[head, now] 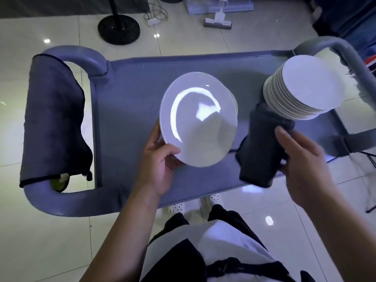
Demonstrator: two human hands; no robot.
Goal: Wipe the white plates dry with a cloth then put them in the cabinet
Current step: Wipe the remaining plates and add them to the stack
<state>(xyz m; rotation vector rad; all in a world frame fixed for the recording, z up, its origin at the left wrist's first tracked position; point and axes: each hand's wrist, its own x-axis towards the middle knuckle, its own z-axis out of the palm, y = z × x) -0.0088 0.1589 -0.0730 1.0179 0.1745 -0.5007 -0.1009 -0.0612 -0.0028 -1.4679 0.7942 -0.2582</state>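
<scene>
My left hand [160, 159] grips a white plate [198, 119] by its near-left rim and holds it tilted above the grey cart top [130, 94]. Another plate edge shows just behind the held plate on its right. My right hand [301, 159] holds a folded dark cloth [262, 147] to the right of the plate, apart from it. A tall stack of several white plates [303, 88] stands at the cart's right end, just beyond the cloth.
A second dark cloth [55, 121] hangs over the cart's left handle. The right handle [345, 51] curves behind the plate stack. On the tiled floor beyond the cart stand a black round stand base [119, 29] and a mop [217, 22]. No cabinet is in view.
</scene>
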